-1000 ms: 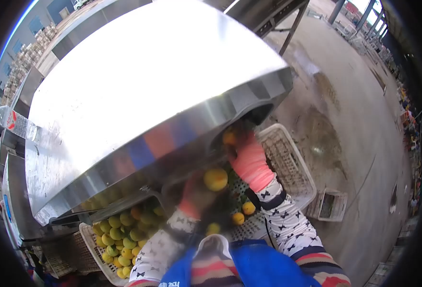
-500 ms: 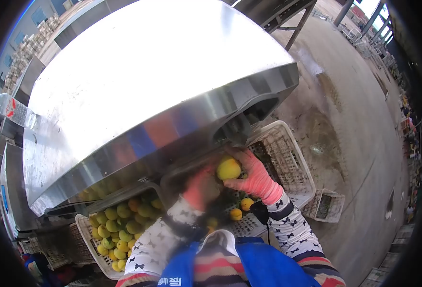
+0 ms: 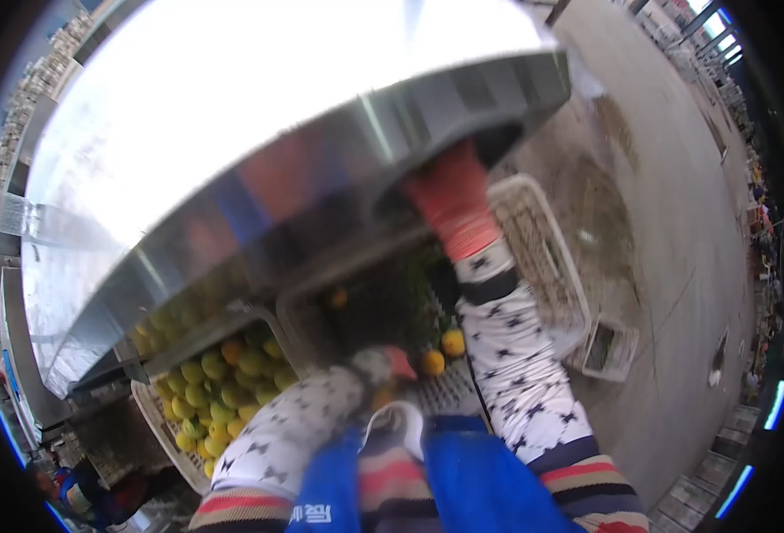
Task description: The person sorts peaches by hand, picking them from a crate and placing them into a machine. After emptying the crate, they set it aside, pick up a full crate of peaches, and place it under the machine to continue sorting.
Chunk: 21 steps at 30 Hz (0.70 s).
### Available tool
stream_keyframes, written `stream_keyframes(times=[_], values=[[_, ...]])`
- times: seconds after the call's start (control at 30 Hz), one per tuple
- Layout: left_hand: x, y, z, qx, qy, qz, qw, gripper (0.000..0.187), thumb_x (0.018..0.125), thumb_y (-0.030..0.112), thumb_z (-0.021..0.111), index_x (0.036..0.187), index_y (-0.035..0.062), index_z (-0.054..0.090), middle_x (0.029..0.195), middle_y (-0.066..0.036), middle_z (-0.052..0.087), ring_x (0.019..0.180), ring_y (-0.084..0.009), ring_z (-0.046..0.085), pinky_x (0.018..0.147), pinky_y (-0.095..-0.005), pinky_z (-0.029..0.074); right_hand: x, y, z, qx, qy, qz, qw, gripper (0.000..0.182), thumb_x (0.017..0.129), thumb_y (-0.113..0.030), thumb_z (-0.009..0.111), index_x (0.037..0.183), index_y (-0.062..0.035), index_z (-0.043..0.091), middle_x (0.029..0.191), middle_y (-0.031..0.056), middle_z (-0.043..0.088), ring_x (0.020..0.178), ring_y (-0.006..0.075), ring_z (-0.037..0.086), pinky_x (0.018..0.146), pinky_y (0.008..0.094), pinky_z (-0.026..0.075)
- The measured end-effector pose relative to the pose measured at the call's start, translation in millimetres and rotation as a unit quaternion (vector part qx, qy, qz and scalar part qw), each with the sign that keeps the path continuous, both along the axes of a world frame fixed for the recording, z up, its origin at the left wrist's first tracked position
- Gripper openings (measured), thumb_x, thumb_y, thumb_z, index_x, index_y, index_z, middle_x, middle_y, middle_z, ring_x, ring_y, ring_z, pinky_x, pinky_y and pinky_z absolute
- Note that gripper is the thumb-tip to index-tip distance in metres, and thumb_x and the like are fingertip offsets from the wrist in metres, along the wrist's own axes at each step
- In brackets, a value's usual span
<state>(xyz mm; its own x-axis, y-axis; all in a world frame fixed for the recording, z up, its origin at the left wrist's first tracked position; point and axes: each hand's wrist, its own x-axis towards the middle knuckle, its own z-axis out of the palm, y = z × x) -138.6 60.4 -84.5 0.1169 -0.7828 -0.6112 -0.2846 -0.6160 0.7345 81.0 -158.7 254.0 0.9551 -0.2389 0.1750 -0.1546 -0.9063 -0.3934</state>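
My right hand [image 3: 454,195], in a red glove, reaches under the edge of the shiny metal table [image 3: 356,133]; its fingers are hidden there. Low in front of my body is my left hand [image 3: 398,364], blurred and mostly hidden by its sleeve, close to the crate below. Two orange-yellow fruits [image 3: 443,353] lie in that crate beside my right forearm, with green leafy matter near them. A crate full of yellow-green fruits [image 3: 219,391] stands at the left, partly under the table.
An off-white crate [image 3: 543,258] stands right of my right forearm, and a smaller crate [image 3: 609,348] sits on the concrete floor [image 3: 667,266]. A clear bottle [image 3: 6,211] is at the table's left end. Another person [image 3: 77,493] shows at the lower left.
My right hand has moved up under the table edge, and my left hand has dropped toward my body. The yellow fruit between the hands is no longer visible. The view has shifted.
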Motion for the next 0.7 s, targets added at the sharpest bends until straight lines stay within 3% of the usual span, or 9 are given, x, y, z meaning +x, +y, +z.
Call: stream_keyframes(times=[0.03,0.1,0.2,0.27,0.3,0.33,0.4,0.57,0.7], values=[[-27,6,-39,0.028,0.01,-0.06,0.998,0.061,0.082,0.051,0.067,0.124,0.0067,0.066,0.125,-0.022,0.062,0.118,-0.0319,0.059,0.098,-0.0418,0.048,-6,-17,-12,0.064,-0.201,0.036,0.977,0.053,0.078,-0.026,0.075,0.12,0.0016,0.058,0.112,0.0192,0.065,0.102,0.037,0.062,0.09,0.039,0.05],[-22,2,-42,0.112,0.051,-0.124,0.985,0.062,0.08,0.052,0.069,0.122,0.0066,0.067,0.128,-0.023,0.061,0.119,-0.032,0.059,0.099,-0.0424,0.048,-43,-28,24,0.47,-0.204,0.022,0.859,0.042,0.082,-0.016,0.075,0.117,0.0013,0.06,0.103,0.0161,0.067,0.093,0.0291,0.065,0.084,0.0356,0.051],[-25,-15,-21,0.18,0.006,-0.229,0.957,0.062,0.074,0.05,0.074,0.12,0.0085,0.069,0.131,-0.021,0.059,0.119,-0.0324,0.06,0.1,-0.0427,0.049,-93,-77,-34,0.416,-0.064,-0.053,0.905,0.039,0.083,-0.03,0.074,0.107,-0.0011,0.064,0.105,0.0222,0.068,0.095,0.0378,0.065,0.086,0.0392,0.051],[-20,-20,23,0.23,-0.048,-0.193,0.953,0.061,0.072,0.047,0.075,0.12,0.0102,0.07,0.132,-0.019,0.06,0.12,-0.0319,0.06,0.1,-0.0421,0.049,-125,-109,-107,0.214,0.175,-0.01,0.961,0.042,0.085,-0.033,0.072,0.111,-0.0013,0.065,0.108,0.0193,0.068,0.1,0.0373,0.065,0.087,0.0413,0.052],[-19,-21,32,0.256,-0.077,-0.176,0.947,0.06,0.071,0.046,0.076,0.12,0.0111,0.07,0.132,-0.018,0.06,0.12,-0.0317,0.06,0.101,-0.0418,0.049,-132,-112,-129,0.135,0.321,0.019,0.937,0.045,0.084,-0.035,0.071,0.112,-0.001,0.065,0.109,0.0188,0.069,0.102,0.0367,0.065,0.089,0.0417,0.052],[-28,-11,-1,0.249,-0.063,-0.18,0.95,0.076,0.058,0.048,0.08,0.126,0.0169,0.064,0.134,-0.019,0.055,0.115,-0.0365,0.061,0.096,-0.0465,0.052,-137,-113,-151,0.054,0.455,0.05,0.887,0.048,0.083,-0.037,0.071,0.113,-0.0008,0.065,0.109,0.0184,0.069,0.104,0.036,0.065,0.09,0.0421,0.052],[-2,-25,39,0.282,-0.043,-0.177,0.942,0.071,0.061,0.047,0.079,0.124,0.0162,0.065,0.132,-0.018,0.057,0.115,-0.036,0.061,0.094,-0.046,0.052,-153,-110,-222,-0.013,0.604,0.08,0.793,0.05,0.076,-0.038,0.075,0.112,-0.0033,0.067,0.12,0.0206,0.064,0.116,0.0346,0.06,0.097,0.0401,0.05],[-26,-2,-15,0.319,0.089,-0.232,0.915,0.064,0.068,0.039,0.077,0.126,0.0161,0.064,0.134,-0.018,0.057,0.12,-0.0338,0.058,0.099,-0.042,0.049,-186,-106,-279,-0.011,0.563,0.207,0.8,0.064,0.068,-0.025,0.08,0.126,-0.0092,0.058,0.131,0.0256,0.051,0.114,0.04,0.059,0.097,0.0419,0.05],[-37,-14,-7,0.298,0.076,-0.226,0.924,0.063,0.07,0.039,0.076,0.127,0.0149,0.063,0.133,-0.017,0.058,0.119,-0.033,0.059,0.099,-0.0417,0.049,-163,-117,-215,0.187,0.433,0.132,0.872,0.081,0.068,-0.027,0.08,0.14,-0.007,0.049,0.129,0.0222,0.054,0.114,0.0338,0.06,0.1,0.0392,0.047]])
